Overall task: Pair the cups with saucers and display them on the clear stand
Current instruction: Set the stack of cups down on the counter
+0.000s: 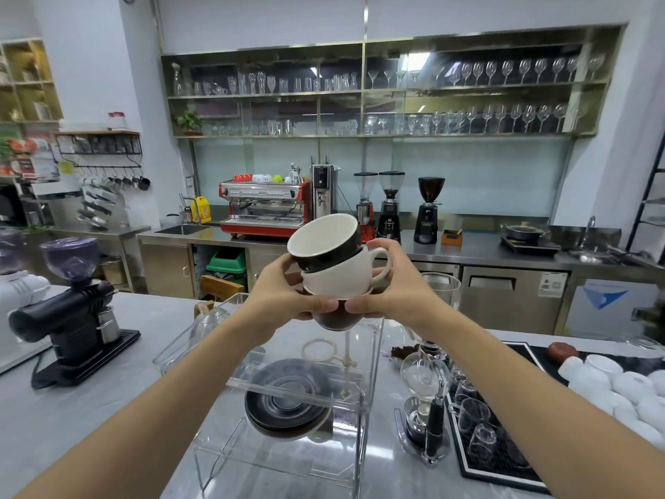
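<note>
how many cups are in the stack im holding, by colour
Black cups: 1, on top, tilted
White cups: 1, in the middle
Brown cups: 1, at the bottom
Total: 3, held between the left hand and the right hand above the clear stand.

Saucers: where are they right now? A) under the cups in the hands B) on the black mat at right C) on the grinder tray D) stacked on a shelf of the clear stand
D: the dark saucers sit stacked on a shelf of the clear stand, below the nested cups held up by both hands.
</note>
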Demonstrator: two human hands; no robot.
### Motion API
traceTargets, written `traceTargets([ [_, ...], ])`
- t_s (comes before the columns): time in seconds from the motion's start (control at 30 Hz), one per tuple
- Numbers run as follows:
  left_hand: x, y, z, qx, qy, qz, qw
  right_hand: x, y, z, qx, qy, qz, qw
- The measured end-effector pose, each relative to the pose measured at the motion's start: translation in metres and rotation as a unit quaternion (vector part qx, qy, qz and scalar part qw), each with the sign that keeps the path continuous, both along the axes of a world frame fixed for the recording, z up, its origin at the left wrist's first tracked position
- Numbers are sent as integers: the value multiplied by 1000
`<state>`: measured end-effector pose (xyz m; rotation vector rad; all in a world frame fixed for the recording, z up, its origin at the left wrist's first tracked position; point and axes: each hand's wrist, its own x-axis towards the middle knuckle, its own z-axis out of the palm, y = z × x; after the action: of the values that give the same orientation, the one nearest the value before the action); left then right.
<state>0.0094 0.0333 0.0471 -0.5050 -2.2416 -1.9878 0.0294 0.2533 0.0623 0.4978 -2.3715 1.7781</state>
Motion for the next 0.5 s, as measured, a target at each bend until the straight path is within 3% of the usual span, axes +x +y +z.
traceTargets([
  [0.5, 34, 102, 21, 28, 28, -80, 996, 51, 101, 25, 10, 49, -43, 998],
])
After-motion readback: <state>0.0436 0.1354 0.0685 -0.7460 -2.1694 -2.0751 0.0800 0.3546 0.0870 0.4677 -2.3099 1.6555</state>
